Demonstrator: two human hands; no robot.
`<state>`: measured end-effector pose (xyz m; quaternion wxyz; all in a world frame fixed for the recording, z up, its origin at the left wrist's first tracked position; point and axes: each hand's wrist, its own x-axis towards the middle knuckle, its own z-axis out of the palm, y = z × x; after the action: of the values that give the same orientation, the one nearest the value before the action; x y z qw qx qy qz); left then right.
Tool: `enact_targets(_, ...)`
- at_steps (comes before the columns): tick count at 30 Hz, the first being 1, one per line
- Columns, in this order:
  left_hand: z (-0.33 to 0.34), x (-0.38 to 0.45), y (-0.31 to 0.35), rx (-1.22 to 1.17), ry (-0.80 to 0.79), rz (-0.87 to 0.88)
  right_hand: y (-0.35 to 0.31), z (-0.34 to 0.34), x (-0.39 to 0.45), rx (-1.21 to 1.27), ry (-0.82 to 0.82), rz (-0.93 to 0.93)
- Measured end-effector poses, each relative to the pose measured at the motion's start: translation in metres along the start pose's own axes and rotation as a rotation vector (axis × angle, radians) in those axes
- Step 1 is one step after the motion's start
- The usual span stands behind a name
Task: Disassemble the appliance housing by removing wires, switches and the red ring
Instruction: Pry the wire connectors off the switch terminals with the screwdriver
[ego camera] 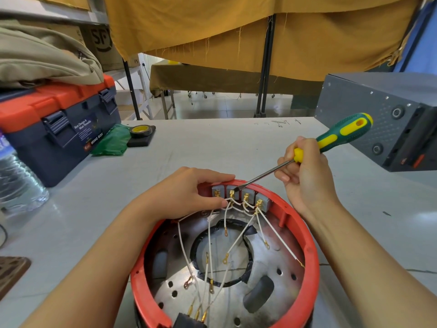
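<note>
We had the appliance housing [224, 268] at the tabletop's [212, 143] near edge, bare surface beyond at twelve o'clock. Our left hand [189, 192] gripped the red ring [307, 233] beside the switches [238, 195]; right-hand [305, 171] fingers curled round the screwdriver [331, 143]. White wires [236, 240] lay inside.

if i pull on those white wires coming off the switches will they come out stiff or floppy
Probably floppy: the white wires sag in loose curves across the housing. Likely light, being thin. Their free ends carry small brass terminals, which could snag on each other where strands cross.
</note>
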<state>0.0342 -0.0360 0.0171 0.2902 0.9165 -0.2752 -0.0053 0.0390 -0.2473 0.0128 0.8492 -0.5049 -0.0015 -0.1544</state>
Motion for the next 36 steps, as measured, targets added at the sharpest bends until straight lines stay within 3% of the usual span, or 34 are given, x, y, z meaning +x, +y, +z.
enact_targets(10, 0.000, 0.001, 0.000, -0.006, -0.004, 0.000, 0.004, -0.003, 0.006, 0.065, 0.015, 0.057)
enact_targets(14, 0.000, 0.002, 0.000, -0.001, 0.001, 0.008, 0.007, 0.002, 0.005, 0.036, -0.077, 0.141)
enact_targets(30, -0.001, 0.000, -0.001, 0.013, 0.060, 0.011, 0.000, -0.003, 0.002, 0.102, 0.075, 0.028)
enact_targets(36, -0.011, -0.001, 0.007, 0.184, 0.125, 0.021, -0.017, -0.009, 0.000, 0.053, 0.023, -0.002)
